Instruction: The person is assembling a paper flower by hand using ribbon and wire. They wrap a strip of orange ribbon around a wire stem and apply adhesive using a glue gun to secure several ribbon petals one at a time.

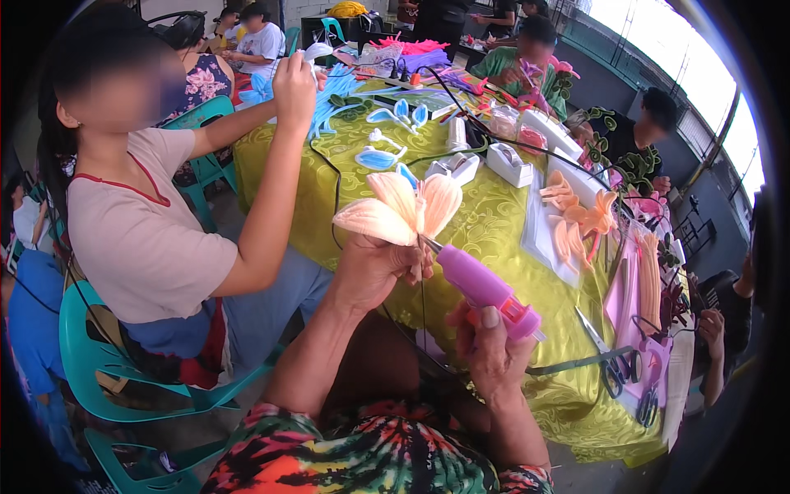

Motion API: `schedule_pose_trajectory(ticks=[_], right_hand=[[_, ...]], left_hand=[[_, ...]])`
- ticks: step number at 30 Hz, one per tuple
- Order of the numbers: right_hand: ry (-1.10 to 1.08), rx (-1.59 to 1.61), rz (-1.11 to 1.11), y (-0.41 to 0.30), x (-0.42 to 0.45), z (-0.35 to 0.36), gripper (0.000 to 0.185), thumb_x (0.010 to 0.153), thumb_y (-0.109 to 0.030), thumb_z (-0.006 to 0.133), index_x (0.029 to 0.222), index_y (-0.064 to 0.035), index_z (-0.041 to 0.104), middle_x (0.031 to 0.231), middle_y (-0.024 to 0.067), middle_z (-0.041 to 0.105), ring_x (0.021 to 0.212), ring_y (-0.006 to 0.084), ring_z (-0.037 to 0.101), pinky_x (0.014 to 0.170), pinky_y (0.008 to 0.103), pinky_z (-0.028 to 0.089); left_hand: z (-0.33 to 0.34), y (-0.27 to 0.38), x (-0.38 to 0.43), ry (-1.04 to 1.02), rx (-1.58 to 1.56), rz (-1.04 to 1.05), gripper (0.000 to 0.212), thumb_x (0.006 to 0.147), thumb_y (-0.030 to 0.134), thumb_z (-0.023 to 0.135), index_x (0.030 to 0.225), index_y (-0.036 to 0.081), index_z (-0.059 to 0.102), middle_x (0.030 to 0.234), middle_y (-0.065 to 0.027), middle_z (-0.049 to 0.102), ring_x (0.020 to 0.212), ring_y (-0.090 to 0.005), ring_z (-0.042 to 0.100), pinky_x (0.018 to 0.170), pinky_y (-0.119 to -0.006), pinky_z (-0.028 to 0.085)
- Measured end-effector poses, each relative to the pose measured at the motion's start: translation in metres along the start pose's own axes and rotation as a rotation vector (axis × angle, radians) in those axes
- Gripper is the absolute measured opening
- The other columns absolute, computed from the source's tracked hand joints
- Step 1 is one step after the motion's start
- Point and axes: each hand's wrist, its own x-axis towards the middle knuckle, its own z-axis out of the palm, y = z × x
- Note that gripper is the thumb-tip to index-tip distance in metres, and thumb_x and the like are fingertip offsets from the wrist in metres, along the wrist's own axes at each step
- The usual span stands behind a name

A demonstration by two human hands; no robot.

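In the middle of the head view, my left hand (pixel 386 265) holds a peach flower (pixel 404 210) with broad fuzzy petals, gripping it at its base. My right hand (pixel 497 346) is closed around the handle of a purple hot glue gun (pixel 475 278). The gun's metal nozzle points up and left and meets the flower's base, beside the fingers of my left hand. A thin dark line hangs below the flower. Whether glue is coming out cannot be seen.
A round table with a green-gold cloth (pixel 494 216) bears blue petals (pixel 376 159), white tape dispensers (pixel 509 165), peach petals (pixel 571 216), scissors (pixel 608 364) and black cords. A co-worker sits close at left, arms raised (pixel 293 92); others sit across the table. A teal chair (pixel 80 364) stands at left.
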Motion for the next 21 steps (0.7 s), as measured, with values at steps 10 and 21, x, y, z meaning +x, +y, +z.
schedule_pose_trajectory(ticks=[10, 21], right_hand=[[0.018, 0.009, -0.02, 0.0023, 0.0012, 0.0011, 0.031, 0.096, -0.025, 0.056, 0.089, 0.0042, 0.063, 0.06, 0.0005, 0.056, 0.047, 0.0066, 0.049, 0.044, 0.021, 0.037], [0.019, -0.083, -0.087, 0.0068, 0.0012, -0.0032, 0.026, 0.094, -0.022, 0.058, 0.087, 0.0018, 0.063, 0.061, 0.0018, 0.058, 0.048, 0.0075, 0.051, 0.044, 0.0225, 0.04]], left_hand=[[-0.0025, -0.0006, -0.0007, 0.025, 0.014, -0.024, 0.019, 0.082, 0.012, 0.072, 0.093, -0.002, 0.063, 0.079, -0.0122, 0.065, 0.068, -0.0195, 0.065, 0.053, -0.025, 0.05], [0.0023, 0.0005, 0.0001, 0.036, 0.0, 0.011, 0.017, 0.082, 0.009, 0.071, 0.092, -0.003, 0.064, 0.079, -0.012, 0.066, 0.068, -0.0196, 0.065, 0.053, -0.025, 0.05]])
